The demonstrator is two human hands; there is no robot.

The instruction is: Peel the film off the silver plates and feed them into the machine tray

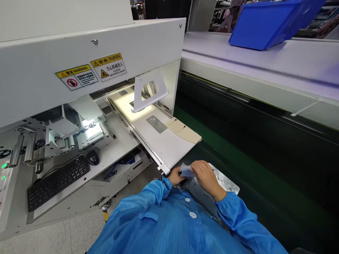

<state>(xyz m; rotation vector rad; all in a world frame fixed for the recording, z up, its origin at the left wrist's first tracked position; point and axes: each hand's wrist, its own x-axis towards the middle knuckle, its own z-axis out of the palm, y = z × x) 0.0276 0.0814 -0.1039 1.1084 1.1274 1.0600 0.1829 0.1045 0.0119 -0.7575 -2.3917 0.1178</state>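
Hands in blue sleeves met close to the body at the near corner of the white machine tray [169, 148]: the right hand [208, 176] had its grip closed on a small pale blue cloth [186, 171], pressing it onto a dark flat panel [201, 194]. The left hand [175, 175] sat mostly hidden behind cloth and panel, so its grip could not be told. A black keyboard [57, 181] and mouse [92, 157] lay well apart on the machine's lower shelf.
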